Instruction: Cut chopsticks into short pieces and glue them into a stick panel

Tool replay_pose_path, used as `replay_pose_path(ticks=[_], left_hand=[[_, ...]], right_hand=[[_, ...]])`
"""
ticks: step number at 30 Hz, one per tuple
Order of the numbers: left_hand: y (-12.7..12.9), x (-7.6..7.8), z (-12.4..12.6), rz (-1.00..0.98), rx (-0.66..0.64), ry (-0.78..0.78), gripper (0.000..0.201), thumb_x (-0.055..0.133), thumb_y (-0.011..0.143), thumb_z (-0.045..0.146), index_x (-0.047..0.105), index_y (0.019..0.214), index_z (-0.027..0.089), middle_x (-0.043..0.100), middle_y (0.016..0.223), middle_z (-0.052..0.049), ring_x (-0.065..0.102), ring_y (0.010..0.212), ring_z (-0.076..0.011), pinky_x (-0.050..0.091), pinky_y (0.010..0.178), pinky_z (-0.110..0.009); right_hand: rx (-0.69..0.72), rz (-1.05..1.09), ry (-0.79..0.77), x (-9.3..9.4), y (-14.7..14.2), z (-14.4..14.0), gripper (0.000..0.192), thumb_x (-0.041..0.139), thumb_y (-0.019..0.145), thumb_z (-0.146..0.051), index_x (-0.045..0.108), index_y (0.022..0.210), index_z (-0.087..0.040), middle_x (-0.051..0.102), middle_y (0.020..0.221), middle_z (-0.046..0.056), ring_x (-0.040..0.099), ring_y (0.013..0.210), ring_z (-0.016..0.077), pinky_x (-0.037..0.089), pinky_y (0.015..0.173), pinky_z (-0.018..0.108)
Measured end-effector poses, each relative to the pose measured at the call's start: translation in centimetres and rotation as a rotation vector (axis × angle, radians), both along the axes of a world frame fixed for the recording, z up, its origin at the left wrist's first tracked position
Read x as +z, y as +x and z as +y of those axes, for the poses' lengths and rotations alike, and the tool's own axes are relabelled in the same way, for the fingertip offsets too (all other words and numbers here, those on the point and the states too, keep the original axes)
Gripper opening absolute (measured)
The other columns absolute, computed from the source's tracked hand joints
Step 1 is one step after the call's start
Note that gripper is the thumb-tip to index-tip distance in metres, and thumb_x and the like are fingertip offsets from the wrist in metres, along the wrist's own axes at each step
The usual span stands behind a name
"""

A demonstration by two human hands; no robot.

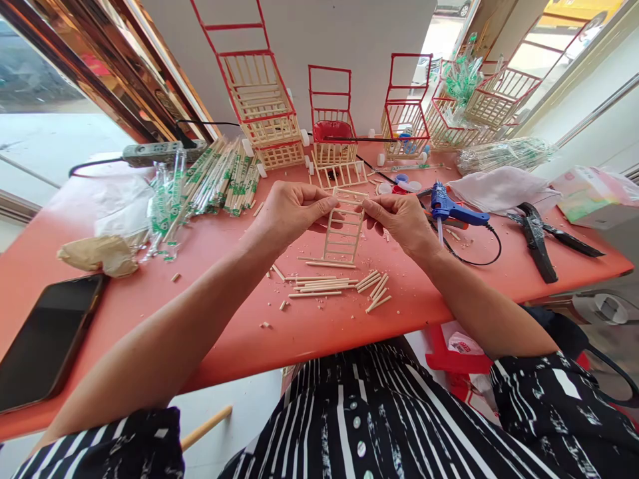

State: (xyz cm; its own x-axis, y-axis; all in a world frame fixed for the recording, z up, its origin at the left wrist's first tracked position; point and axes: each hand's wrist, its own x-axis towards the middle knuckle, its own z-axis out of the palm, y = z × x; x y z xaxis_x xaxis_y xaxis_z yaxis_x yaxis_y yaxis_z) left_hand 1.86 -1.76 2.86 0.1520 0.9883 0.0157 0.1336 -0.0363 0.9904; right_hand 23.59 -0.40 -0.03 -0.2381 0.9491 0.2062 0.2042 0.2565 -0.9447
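A small ladder-like frame of thin wooden sticks (343,233) stands tilted in the middle of the table, its lower end near the tabletop. My left hand (299,206) pinches its upper left side between thumb and fingers. On the upper right side, my right hand (392,214) is closed on the same frame. Just in front lie cut wooden sticks (319,287) in a loose row, with a pile of shorter pieces (374,287) to their right. Behind my hands rests another stick panel (344,175).
Small stick carts with red trim, such as this tall one (267,123), line the back. A blue glue gun (456,209) and black-handled cutters (536,239) lie right. Wrapped chopsticks (219,174), a power strip (160,153) and a phone (47,339) are left.
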Motion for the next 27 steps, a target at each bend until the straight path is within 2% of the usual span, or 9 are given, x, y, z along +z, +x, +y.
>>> replay_pose_path(ticks=[5,8,15,22,27], left_hand=[[0.58,0.02,-0.31,0.015,0.057,-0.006,0.018,0.079,0.087,0.03,0.078,0.086,0.012,0.082,0.081,-0.011,0.083,0.081,-0.0255,0.066,0.069,-0.031],[0.6,-0.38,-0.3,0.007,0.065,0.014,0.023,0.082,0.086,0.034,0.078,0.086,0.012,0.082,0.081,-0.011,0.083,0.083,-0.0264,0.067,0.071,-0.033],[0.49,-0.85,-0.35,-0.018,0.042,0.062,0.033,0.086,0.08,0.044,0.079,0.085,0.012,0.082,0.081,-0.012,0.083,0.084,-0.0283,0.068,0.072,-0.035],[1.0,-0.51,-0.65,-0.026,0.075,0.0,0.025,0.086,0.081,0.035,0.077,0.082,0.012,0.082,0.08,-0.012,0.083,0.087,-0.0288,0.068,0.077,-0.036],[0.62,-0.84,-0.14,-0.053,0.007,-0.048,0.031,0.087,0.082,0.041,0.079,0.088,0.012,0.083,0.085,-0.013,0.083,0.09,-0.0292,0.068,0.075,-0.036]], right_hand=[[-0.006,-0.009,-0.009,0.0,-0.11,-0.2,0.046,0.076,0.09,-0.058,0.082,0.087,-0.013,0.07,0.066,0.002,0.053,0.052,0.0067,0.038,0.047,0.021],[-0.015,-0.001,-0.008,-0.01,-0.17,-0.22,0.049,0.076,0.088,-0.061,0.082,0.088,-0.013,0.07,0.064,0.002,0.053,0.051,0.007,0.038,0.045,0.021],[-0.029,0.058,-0.023,-0.24,-0.44,-0.08,0.056,0.081,0.08,-0.069,0.08,0.082,-0.013,0.071,0.064,0.004,0.062,0.054,0.0107,0.051,0.049,0.023],[-0.045,0.076,-0.059,-0.25,-0.53,-0.11,0.057,0.084,0.073,-0.071,0.078,0.077,-0.015,0.071,0.064,0.002,0.064,0.056,0.0113,0.06,0.057,0.025],[-0.01,0.109,-0.058,0.14,-0.16,-0.04,0.055,0.085,0.076,-0.069,0.079,0.079,-0.015,0.071,0.065,0.002,0.063,0.057,0.0098,0.059,0.057,0.023]])
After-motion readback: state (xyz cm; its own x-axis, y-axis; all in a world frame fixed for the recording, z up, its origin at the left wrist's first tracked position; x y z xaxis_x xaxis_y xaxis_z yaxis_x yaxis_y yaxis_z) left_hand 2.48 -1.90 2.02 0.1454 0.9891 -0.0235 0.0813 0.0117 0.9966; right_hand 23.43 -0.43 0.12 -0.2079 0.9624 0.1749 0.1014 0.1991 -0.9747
